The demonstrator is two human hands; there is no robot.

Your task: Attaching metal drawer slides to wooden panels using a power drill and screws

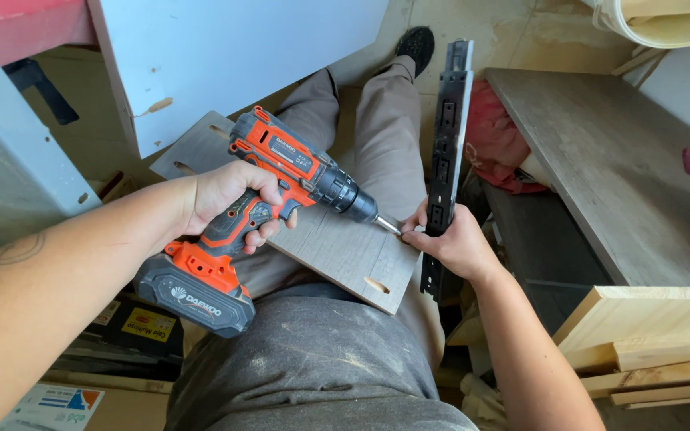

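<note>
My left hand (pixel 221 199) gripped the handle of an orange and grey cordless drill (pixel 261 211), fingers wrapped tight. Its bit met the edge of a grey wooden panel (pixel 337 247) lying across my lap. My right hand (pixel 450 239) closed around a black metal drawer rail (pixel 447 136), held upright against that edge.

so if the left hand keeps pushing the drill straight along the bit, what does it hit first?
The left hand aims the orange drill right and slightly down. Its bit tip sits at the right hand fingertips, beside the black metal rail. Likely whatever is pinched there, then the rail; depth unclear.
</note>
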